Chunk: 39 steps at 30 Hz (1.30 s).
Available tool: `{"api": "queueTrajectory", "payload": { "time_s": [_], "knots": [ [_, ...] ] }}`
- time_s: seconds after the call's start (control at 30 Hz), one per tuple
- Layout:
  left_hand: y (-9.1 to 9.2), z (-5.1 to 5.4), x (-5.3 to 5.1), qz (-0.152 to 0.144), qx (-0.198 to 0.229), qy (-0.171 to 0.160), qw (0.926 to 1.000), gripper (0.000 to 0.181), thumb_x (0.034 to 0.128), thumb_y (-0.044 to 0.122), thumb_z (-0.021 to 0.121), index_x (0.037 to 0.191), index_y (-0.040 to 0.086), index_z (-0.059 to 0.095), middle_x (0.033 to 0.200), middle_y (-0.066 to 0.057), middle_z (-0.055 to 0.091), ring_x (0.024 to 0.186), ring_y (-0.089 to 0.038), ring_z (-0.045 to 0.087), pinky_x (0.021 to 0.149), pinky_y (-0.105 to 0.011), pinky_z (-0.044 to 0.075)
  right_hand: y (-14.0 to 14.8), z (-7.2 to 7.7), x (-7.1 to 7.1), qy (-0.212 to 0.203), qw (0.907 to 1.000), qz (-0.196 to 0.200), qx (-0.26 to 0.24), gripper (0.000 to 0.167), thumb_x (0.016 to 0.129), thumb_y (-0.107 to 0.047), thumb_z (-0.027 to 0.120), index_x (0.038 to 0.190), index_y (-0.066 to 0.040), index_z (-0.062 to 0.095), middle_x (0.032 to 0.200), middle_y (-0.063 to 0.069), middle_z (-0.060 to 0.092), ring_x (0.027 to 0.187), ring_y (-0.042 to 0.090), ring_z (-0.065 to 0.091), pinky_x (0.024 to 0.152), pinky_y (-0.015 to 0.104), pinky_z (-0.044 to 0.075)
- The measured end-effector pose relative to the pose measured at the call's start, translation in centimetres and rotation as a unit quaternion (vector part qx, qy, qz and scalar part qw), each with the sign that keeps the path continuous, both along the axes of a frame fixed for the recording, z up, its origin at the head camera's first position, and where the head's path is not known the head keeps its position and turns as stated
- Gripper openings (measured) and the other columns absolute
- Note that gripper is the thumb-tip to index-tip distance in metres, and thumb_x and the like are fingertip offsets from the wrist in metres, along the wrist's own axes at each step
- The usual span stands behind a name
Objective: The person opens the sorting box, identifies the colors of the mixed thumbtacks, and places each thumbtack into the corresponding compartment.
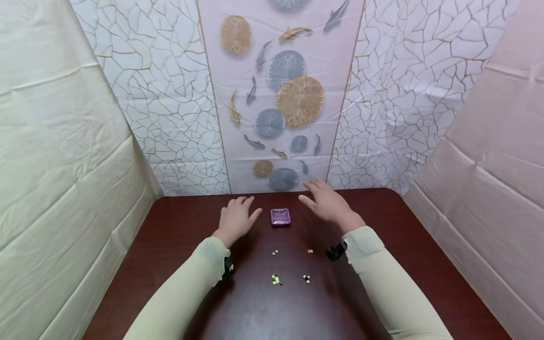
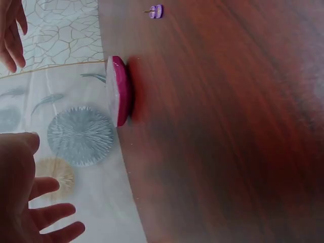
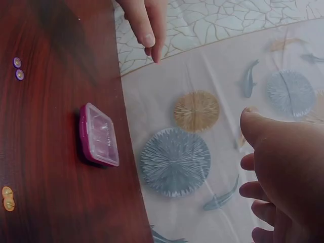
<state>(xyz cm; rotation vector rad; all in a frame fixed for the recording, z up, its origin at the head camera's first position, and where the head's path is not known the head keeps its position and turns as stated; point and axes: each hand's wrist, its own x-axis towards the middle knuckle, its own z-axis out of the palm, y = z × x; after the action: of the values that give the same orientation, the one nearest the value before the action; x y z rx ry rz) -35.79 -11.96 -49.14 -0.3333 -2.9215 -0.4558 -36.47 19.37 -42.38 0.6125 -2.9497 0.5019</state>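
A small pink-purple square box (image 1: pixel 280 217) with a clear lid lies closed near the table's far edge, between the two hands. To its left my left hand (image 1: pixel 236 218) hovers with spread, relaxed fingers and holds nothing. My right hand (image 1: pixel 329 203) is raised at the box's right, its fingers loosely extended and also holding nothing. Neither hand touches the box. In front of it lie two round purple-rimmed studs (image 3: pixel 18 69) and a pair of orange round pieces (image 3: pixel 8 198). A thin metal pin shows on the purple pieces (image 2: pixel 156 11) in the left wrist view.
Nearer me on the dark red-brown table (image 1: pixel 178 264) lie a small green-and-pale cluster (image 1: pixel 276 279) and a dark-and-pale cluster (image 1: pixel 306 279), too small to identify. A patterned cloth (image 1: pixel 280 141) hangs directly behind the table, and pale cloths hang at both sides.
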Motion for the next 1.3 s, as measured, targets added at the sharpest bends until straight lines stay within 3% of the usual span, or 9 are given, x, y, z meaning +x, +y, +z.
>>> {"api": "queueTrajectory", "payload": {
  "time_s": [0.23,0.47,0.7,0.9,1.03,1.3],
  "knots": [
    [-0.1,-1.6,0.0,-0.016,-0.004,0.015,0.9997,0.054,0.1109,0.047,0.063,0.149,0.009,0.066,0.146,-0.016,0.067,0.134,-0.036,0.062,0.108,-0.055,0.054,0.2,-1.4,0.2,-0.016,0.9997,-0.011,-0.017,0.066,0.114,-0.049,0.055,0.165,-0.007,0.048,0.171,0.024,0.040,0.163,0.045,0.026,0.125,0.064,0.031],
    [-0.5,-2.4,-0.1,-0.020,0.015,-0.002,0.9997,0.048,0.1074,0.040,0.072,0.141,0.006,0.071,0.135,-0.015,0.072,0.123,-0.034,0.069,0.103,-0.053,0.057,0.4,-2.3,-0.2,-0.022,0.9993,-0.019,-0.025,0.064,0.113,-0.048,0.057,0.161,-0.006,0.054,0.168,0.025,0.045,0.160,0.045,0.034,0.124,0.064,0.034],
    [-0.7,-3.1,-0.7,-0.035,0.018,-0.008,0.9992,0.044,0.1017,0.036,0.081,0.133,0.007,0.075,0.126,-0.013,0.074,0.110,-0.029,0.073,0.095,-0.050,0.060,0.5,-2.6,-0.6,-0.024,0.9986,-0.024,-0.040,0.063,0.110,-0.046,0.066,0.158,-0.006,0.058,0.165,0.025,0.049,0.159,0.044,0.036,0.122,0.065,0.036],
    [-0.6,-4.3,-0.8,-0.037,0.054,-0.040,0.9971,0.040,0.0983,0.034,0.086,0.128,0.009,0.075,0.113,-0.008,0.074,0.101,-0.024,0.071,0.091,-0.046,0.060,0.1,-4.3,-0.9,-0.032,0.9985,-0.017,-0.042,0.062,0.106,-0.043,0.074,0.154,-0.007,0.061,0.157,0.020,0.059,0.151,0.041,0.048,0.119,0.062,0.042],
    [-0.1,-4.8,-0.9,-0.045,0.101,-0.069,0.9915,0.047,0.0973,0.031,0.088,0.134,0.007,0.072,0.116,-0.008,0.074,0.106,-0.025,0.072,0.094,-0.046,0.060,-0.6,-5.5,-1.2,-0.031,0.9985,-0.005,-0.044,0.057,0.103,-0.037,0.079,0.150,-0.006,0.065,0.149,0.016,0.066,0.140,0.038,0.060,0.114,0.059,0.048],
    [2.1,-5.5,-1.9,-0.051,0.173,-0.082,0.9801,0.071,0.0958,0.027,0.090,0.154,0.003,0.058,0.139,-0.016,0.069,0.116,-0.028,0.073,0.099,-0.045,0.059,-1.8,-8.3,-2.2,-0.049,0.9951,0.031,-0.080,0.048,0.100,-0.020,0.085,0.143,-0.004,0.071,0.142,0.015,0.070,0.137,0.035,0.063,0.113,0.056,0.049]
  ]
}}
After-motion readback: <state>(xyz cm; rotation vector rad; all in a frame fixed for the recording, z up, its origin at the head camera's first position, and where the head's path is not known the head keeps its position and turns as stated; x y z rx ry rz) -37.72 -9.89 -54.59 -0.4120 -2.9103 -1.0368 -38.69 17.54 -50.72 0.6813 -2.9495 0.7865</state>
